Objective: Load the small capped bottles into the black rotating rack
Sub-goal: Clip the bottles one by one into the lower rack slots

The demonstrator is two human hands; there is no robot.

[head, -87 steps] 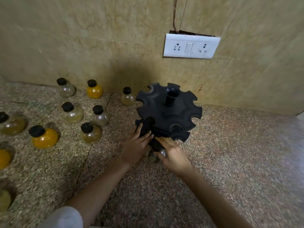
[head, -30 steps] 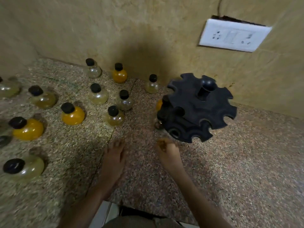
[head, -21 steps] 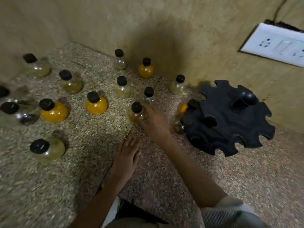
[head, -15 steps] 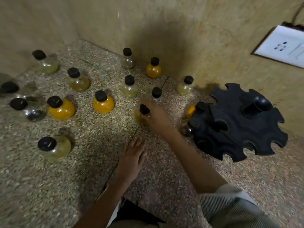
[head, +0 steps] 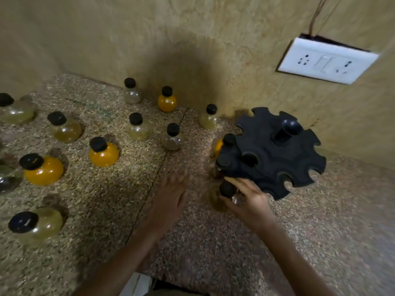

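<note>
The black rotating rack [head: 277,154] stands at the right by the wall, with notched slots round its rim. An orange bottle [head: 218,146] and a second black-capped bottle [head: 222,162] sit in slots on its left side. My right hand [head: 249,199] grips a small black-capped bottle of pale liquid [head: 224,194] just in front of the rack's lower left edge. My left hand [head: 171,197] lies flat on the counter with straight fingers, left of that bottle. Several loose bottles, such as an orange one [head: 103,153] and a pale one [head: 173,138], stand to the left.
The speckled stone counter [head: 320,242] meets a beige wall behind the rack. A white socket plate [head: 327,60] hangs on the wall at the upper right. More bottles line the left edge, including an orange one [head: 42,169] and a pale one [head: 36,224].
My right hand has picked up a pale bottle from the group and carried it right, to the rack's front edge. My left hand stays flat on the counter.
</note>
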